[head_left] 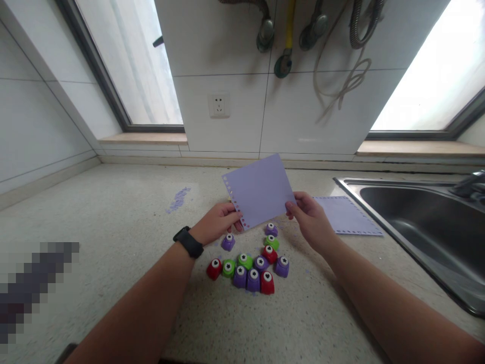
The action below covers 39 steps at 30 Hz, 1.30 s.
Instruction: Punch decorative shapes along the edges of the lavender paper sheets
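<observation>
Paper (260, 189) tilts; left hand (217, 222) grasps its seven-o'clock edge; right hand (308, 216) grasps its four-o'clock corner; punches (261, 264) lie at six o'clock.

A kitchen, by its fittings
Steel sink (420, 227) and tap (472, 184) right of the right hand (309, 215); speckled counter (125, 202) below the left hand (222, 220); pipes (290, 25) (one yellow) and socket (219, 105) on the tiled wall (227, 135) beyond both.
</observation>
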{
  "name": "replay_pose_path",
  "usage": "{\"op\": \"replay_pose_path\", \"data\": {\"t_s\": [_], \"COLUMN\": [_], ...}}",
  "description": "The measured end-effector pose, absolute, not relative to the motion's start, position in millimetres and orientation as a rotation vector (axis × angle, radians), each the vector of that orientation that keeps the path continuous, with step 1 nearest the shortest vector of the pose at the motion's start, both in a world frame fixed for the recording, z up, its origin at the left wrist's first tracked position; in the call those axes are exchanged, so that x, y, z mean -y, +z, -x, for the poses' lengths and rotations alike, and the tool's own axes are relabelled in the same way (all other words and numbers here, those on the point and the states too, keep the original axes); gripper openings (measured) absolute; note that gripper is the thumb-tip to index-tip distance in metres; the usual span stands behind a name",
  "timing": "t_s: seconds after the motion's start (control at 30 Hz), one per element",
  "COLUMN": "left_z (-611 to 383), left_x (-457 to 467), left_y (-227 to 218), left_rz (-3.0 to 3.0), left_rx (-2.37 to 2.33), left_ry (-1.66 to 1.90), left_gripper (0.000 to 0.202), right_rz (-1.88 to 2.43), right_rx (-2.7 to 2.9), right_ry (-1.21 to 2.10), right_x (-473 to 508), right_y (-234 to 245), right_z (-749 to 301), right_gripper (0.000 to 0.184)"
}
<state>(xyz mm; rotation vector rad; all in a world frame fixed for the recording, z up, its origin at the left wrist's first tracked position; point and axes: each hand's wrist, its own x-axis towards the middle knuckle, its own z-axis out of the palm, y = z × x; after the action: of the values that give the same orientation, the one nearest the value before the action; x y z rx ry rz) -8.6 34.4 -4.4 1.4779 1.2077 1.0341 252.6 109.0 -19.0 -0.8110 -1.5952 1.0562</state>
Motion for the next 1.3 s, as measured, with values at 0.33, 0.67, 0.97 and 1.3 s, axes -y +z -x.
{"op": "replay_pose_path", "data": {"t_s": [0.33,0.67,0.97,1.3], "left_z": [8.7,10.3,3.7,8.5], "left_x": [-33.4,-33.3,-26.6,-33.3], "left_y": [0.0,-1.2,3.3,-3.7], "left_rz": [-1.468,-1.497,-1.523,-1.429], "left_rx": [-1.194,-1.166,-1.21,-1.402], "left_ry": [1.044,1.036,1.073,1.195], "left_gripper": [0.017,0.023,0.021,0.033], "right_rz": [0.804,0.795,0.76,1.119], "right_rx": [1.576,1.579,1.644,2.113], "right_ry": [1.073,1.067,1.088,0.497], "right_x": [-109.4,-108.5,-99.8,-78.9], "right_y": [-17.6,-19.6,-13.2,5.8], "right_z": [-252.5,-253.9,-244.8,-250.8], "right_gripper": [0.024,0.024,0.023,0.027]}}
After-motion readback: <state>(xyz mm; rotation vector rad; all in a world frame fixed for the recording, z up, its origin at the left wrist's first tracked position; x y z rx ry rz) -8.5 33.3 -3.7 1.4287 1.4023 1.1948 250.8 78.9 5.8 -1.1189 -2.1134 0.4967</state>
